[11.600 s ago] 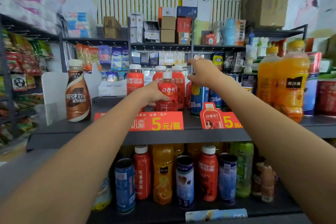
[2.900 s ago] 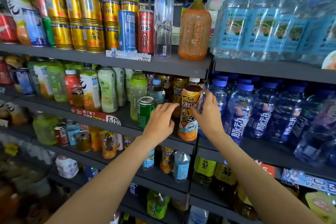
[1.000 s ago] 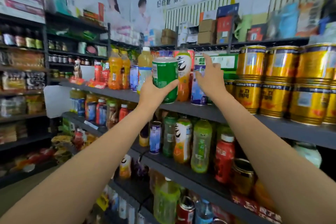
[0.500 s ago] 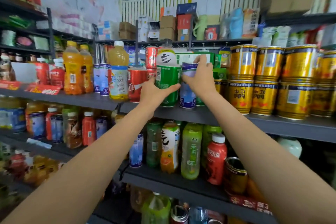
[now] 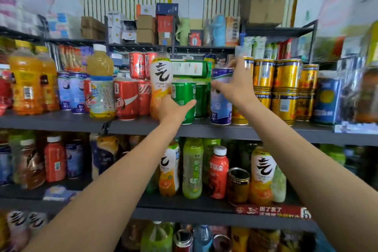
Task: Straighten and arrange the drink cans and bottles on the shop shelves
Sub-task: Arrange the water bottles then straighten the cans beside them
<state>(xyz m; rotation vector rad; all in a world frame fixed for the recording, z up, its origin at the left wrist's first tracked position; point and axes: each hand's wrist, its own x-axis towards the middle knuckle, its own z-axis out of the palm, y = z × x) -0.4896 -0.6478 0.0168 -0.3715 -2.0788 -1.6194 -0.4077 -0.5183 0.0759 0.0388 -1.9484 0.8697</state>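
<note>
From the head camera we are seating a green can on the upper shelf, our left hand curled round its lower half, while our right hand at three o'clock grips the blue-and-white can beside it. The green can stands upright, long axis vertical, between the orange bottle at nine o'clock and that blue-and-white can. Next, we judge, it needs sliding back into line and releasing gently.

On the upper shelf a can stands between a bottle on its left and a taller can on its right. Stacked cans stand further right. A box lies behind.
</note>
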